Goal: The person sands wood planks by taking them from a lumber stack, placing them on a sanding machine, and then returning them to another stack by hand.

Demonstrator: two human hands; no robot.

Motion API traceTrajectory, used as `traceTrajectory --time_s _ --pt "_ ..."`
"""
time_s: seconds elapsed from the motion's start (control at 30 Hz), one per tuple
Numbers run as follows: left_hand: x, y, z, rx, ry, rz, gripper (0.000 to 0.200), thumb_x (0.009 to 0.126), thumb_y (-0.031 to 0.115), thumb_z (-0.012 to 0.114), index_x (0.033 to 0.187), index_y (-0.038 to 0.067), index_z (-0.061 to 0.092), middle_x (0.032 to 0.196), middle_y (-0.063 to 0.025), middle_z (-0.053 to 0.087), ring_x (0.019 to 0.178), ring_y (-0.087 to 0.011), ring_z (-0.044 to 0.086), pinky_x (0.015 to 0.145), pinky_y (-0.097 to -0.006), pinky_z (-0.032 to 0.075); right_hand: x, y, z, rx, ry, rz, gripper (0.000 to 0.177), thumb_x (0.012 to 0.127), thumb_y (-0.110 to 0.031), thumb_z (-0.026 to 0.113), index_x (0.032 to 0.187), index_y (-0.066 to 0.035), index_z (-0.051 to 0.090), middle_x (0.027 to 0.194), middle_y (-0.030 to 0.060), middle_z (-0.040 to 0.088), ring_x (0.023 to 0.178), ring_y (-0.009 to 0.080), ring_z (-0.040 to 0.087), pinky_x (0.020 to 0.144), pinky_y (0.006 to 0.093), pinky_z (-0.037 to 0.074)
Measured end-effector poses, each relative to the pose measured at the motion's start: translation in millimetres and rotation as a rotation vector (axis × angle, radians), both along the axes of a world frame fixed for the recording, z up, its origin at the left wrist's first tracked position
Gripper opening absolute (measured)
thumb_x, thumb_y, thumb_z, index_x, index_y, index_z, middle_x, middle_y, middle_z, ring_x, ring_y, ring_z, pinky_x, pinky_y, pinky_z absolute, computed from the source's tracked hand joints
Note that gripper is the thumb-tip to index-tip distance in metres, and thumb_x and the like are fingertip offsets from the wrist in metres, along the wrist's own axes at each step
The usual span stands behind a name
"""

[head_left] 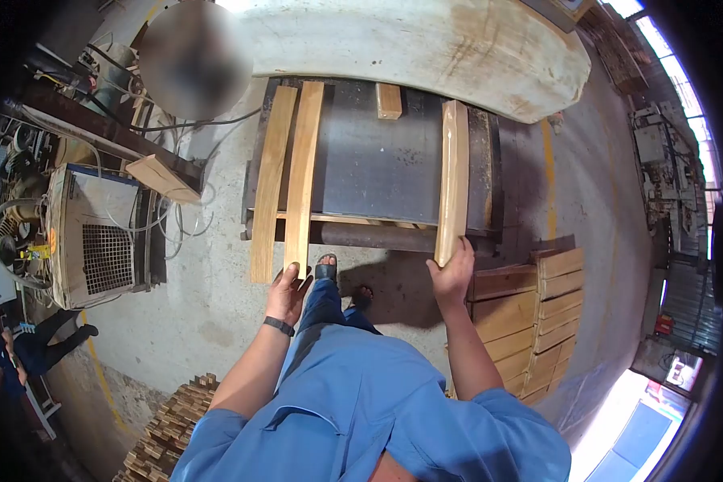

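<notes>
My left hand point(286, 294) is closed on the near end of a long wooden board point(305, 173), thumb on top and fingers underneath. Just left of it lies a second wooden board point(272, 181), which I am not touching. On the right, my right hand point(453, 273) grips the near end of a thicker wooden plank point(455, 165) whose left edge looks shiny and uneven. All three pieces lie lengthwise across a dark metal table point(377, 173) and overhang its near edge. A short wooden block point(389, 103) rests at the table's far edge.
Beyond the table is a large pale, stained cover point(410, 40). Stacked wooden boards point(530, 321) stand right of my legs, and small wood pieces point(177, 418) are piled at lower left. A machine with a grille point(104, 257), cables and another person point(36, 349) are left.
</notes>
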State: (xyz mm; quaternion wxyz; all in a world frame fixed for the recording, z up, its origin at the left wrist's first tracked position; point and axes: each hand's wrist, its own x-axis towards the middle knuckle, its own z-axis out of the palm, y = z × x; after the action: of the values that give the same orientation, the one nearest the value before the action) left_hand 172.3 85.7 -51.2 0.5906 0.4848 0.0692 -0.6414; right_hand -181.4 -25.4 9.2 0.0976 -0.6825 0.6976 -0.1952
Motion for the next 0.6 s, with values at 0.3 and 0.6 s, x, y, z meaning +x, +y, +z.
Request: traceTrajectory --time_s 0.3,0.6 --pt "-13 4 10 0.086 -0.429 -0.066 0.049 0.084 0.009 0.082 0.117 0.003 0.046 0.112 -0.0113 0.064 0.102 -0.0256 0.065 0.093 -0.0399 0.052 42 -118 -26 -0.204 0.139 0.095 0.061 0.086 -0.029 0.077 0.138 -0.007 0.053 0.145 0.0169 0.044 0.129 0.0389 0.044 0.106 0.0515 0.036" --pt "-42 0 65 -0.156 -1.674 -0.294 0.072 0.063 0.001 0.085 0.121 0.005 0.043 0.12 -0.0194 0.044 0.11 -0.0378 0.047 0.093 -0.0466 0.045 146 -84 -5 0.849 -0.835 0.267 0.068 0.093 -0.05 0.072 0.137 -0.002 0.049 0.105 0.0145 0.069 0.085 0.0201 0.068 0.073 0.033 0.055"
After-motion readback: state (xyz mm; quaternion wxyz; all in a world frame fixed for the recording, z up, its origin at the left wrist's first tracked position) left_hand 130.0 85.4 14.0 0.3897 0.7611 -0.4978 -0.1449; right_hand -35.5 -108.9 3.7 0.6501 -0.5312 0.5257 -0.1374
